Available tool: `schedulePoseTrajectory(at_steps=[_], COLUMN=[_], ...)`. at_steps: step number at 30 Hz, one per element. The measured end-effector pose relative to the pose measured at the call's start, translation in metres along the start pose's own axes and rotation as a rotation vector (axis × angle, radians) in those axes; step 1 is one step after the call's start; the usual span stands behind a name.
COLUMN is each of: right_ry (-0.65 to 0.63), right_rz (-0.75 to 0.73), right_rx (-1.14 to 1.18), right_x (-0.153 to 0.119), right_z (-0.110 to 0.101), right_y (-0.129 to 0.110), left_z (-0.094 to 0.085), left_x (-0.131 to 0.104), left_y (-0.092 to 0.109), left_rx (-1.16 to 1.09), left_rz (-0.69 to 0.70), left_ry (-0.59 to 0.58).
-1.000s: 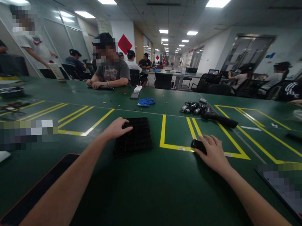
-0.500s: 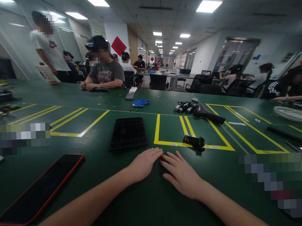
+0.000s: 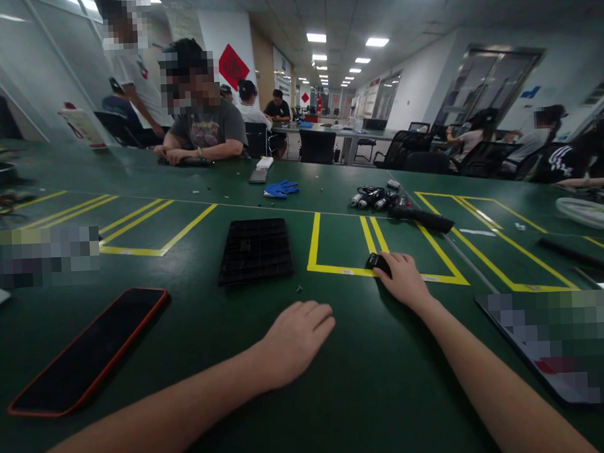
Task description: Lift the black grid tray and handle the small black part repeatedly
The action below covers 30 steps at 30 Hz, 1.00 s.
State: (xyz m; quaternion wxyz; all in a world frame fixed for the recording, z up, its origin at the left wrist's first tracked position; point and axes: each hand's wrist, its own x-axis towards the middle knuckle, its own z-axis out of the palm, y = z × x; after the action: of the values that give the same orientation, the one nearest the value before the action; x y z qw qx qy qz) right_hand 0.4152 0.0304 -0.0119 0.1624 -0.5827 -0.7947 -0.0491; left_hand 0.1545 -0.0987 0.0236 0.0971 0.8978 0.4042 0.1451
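On the green table [image 3: 349, 398], my left hand [image 3: 299, 333] rests with its fingers slightly bent and nothing visible in it. Farther right, my right hand [image 3: 403, 275] is wrapped over a small black device [image 3: 376, 262] at the near edge of a yellow tape outline [image 3: 334, 268]. A black ribbed tray [image 3: 256, 250] lies beyond my left hand. Beside it, nearer to me, is a tiny object [image 3: 299, 289] too small to name. A phone with a red edge [image 3: 92, 349] lies to the left of my left forearm.
A blue glove [image 3: 281, 189], a bundle of black cables and cylinders [image 3: 373, 197] and a black tube-like object [image 3: 422, 218] lie farther back. At the right is a tablet-like device [image 3: 542, 356]. A person [image 3: 217, 126] sits across the table.
My right hand has moved forward and right from beside my left hand onto the black device. My left hand has curled slightly. The camera view has tilted down a little.
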Motion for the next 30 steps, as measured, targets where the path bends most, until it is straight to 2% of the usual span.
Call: schedulePoseTrajectory(at_steps=[2, 4, 7, 9, 11, 14, 16, 17, 19, 21, 23, 25, 27, 30], right_ry=[0.003, 0.002, 0.009, 0.018, 0.02, 0.002, -0.006, -0.008, -0.006, 0.002, 0.008, 0.006, -0.001, 0.001], right_rz=[-0.002, -0.004, -0.019, -0.032, -0.033, -0.02, -0.012, -0.01, -0.002, 0.006, 0.007, 0.008, 0.013, 0.014], right_rx=[-0.001, -0.007, -0.013, -0.016, -0.015, 0.002, 0.016, 0.02, 0.027, 0.028, 0.028, 0.033, 0.047, 0.072], right_x=[0.0, 0.0, -0.001, -0.001, -0.001, -0.001, -0.001, 0.0, 0.0, 0.0, 0.001, 0.001, 0.001, 0.002], right_z=[0.0, 0.0, 0.001, 0.002, 0.003, 0.002, 0.002, 0.001, 0.001, 0.001, 0.001, 0.001, 0.002, 0.004], right_y=[-0.001, -0.001, 0.001, 0.001, 0.001, 0.001, 0.001, 0.001, 0.001, 0.001, 0.0, -0.001, -0.001, 0.002], left_z=[-0.002, -0.003, -0.002, -0.004, -0.013, -0.041, -0.062, -0.072, -0.086, -0.092, -0.092, -0.089, -0.087, -0.084], left_x=[0.009, 0.015, 0.014, 0.01, 0.008, 0.009, 0.01, 0.011, 0.012, 0.013, 0.013, 0.014, 0.014, 0.014], left_y=[-0.018, -0.031, -0.039, -0.04, -0.043, -0.058, -0.077, -0.089, -0.114, -0.14, -0.162, -0.178, -0.188, -0.192], left_rx=[0.086, 0.134, 0.12, 0.009, -0.267, -0.913, -1.221, -1.27, -1.144, -0.755, -0.281, 0.058, 0.203, 0.258], left_rz=[-0.189, -0.328, -0.356, -0.353, -0.414, -0.583, -0.69, -0.729, -0.796, -0.841, -0.818, -0.754, -0.707, -0.684], left_ry=[0.035, -0.003, -0.071, -0.035, 0.039, 0.187, 0.367, 0.467, 0.576, 0.531, 0.334, 0.074, -0.123, -0.223])
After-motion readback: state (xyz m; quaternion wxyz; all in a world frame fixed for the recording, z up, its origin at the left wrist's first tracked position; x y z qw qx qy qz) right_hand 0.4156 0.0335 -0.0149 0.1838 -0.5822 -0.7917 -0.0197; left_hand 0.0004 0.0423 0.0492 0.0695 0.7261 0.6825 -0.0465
